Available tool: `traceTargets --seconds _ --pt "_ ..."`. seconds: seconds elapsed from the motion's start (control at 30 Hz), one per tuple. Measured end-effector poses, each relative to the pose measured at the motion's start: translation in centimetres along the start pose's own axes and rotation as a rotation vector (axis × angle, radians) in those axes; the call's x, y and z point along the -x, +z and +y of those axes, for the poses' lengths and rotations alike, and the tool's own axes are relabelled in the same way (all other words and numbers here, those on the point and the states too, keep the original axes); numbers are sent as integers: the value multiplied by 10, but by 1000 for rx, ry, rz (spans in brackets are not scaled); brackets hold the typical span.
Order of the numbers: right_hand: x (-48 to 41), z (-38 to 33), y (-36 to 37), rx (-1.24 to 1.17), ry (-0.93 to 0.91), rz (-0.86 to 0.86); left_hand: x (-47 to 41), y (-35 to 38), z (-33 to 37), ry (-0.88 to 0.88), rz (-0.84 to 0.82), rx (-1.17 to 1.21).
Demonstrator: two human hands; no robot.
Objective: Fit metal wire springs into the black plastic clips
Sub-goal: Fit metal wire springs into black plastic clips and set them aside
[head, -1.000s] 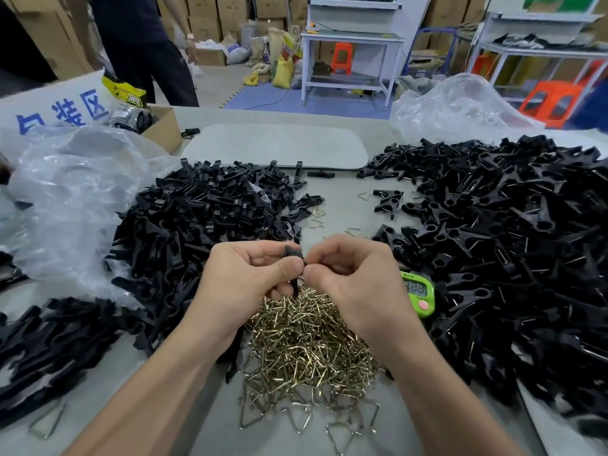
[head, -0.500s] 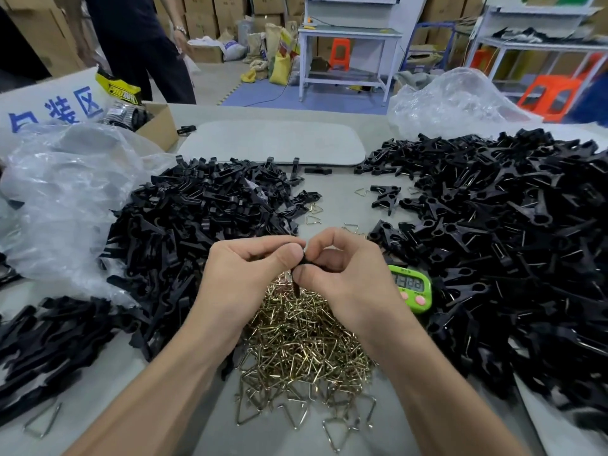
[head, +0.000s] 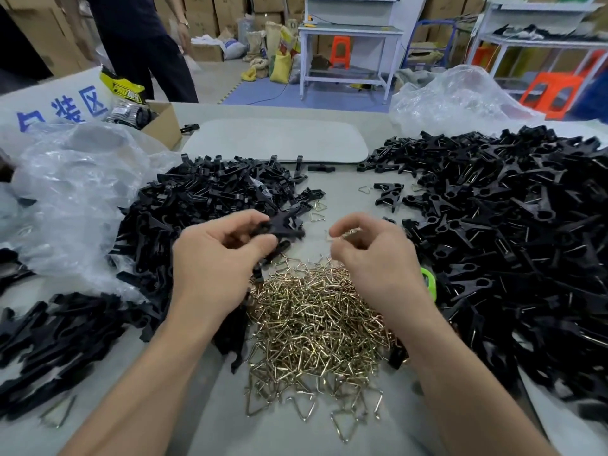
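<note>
My left hand [head: 214, 261] grips a black plastic clip [head: 283, 225] above the table, its arms spread in an X shape. My right hand [head: 371, 255] hovers a short way to the right, fingers curled, pinching a thin metal wire spring [head: 339, 235] between thumb and fingertips. Under both hands lies a heap of brass-coloured wire springs [head: 312, 327]. A pile of black clip parts [head: 210, 205] sits on the left, and a bigger pile of clips [head: 513, 238] covers the right side.
A green timer [head: 429, 283] peeks out behind my right wrist. Clear plastic bags [head: 69, 199] lie left and at the far right [head: 457, 97]. A grey pad [head: 276, 141] and a cardboard box [head: 161, 125] sit at the back. A person stands beyond the table.
My hands were pressed together over one clip; now they have drawn apart. The left keeps the clip, raised and turned, while the right has moved right with a wire spring.
</note>
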State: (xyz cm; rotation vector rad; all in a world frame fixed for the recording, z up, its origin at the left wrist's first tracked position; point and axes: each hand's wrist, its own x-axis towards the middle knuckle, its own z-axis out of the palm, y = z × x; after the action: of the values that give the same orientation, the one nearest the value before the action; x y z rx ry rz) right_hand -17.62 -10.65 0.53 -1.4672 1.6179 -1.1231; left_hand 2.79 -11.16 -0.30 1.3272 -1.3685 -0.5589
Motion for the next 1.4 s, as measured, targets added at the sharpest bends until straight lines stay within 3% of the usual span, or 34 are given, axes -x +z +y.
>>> traceTargets --seconds 0.1,0.23,0.4,0.57,0.77,0.9,1.07,1.4 --pt "-9 -3 12 279 -78 -64 -5 -2 -3 -35 125 48" --pt "-23 -11 39 500 -113 -202 -5 0 -7 -18 137 69" --pt "-26 -11 55 703 -264 -203 -7 -3 -11 -14 149 85" --pt "-31 -18 42 474 -115 -192 -7 -3 -13 -8 141 78" --pt "-7 -7 1 -273 153 -129 -4 -2 -10 1 99 46" --pt "8 -6 -11 -518 184 -170 4 5 -7 24 14 22" --pt "7 -6 -17 -586 235 -19 10 10 -2 70 -80 41" --pt "7 -3 -13 -529 215 -58 19 17 4 118 -213 74"
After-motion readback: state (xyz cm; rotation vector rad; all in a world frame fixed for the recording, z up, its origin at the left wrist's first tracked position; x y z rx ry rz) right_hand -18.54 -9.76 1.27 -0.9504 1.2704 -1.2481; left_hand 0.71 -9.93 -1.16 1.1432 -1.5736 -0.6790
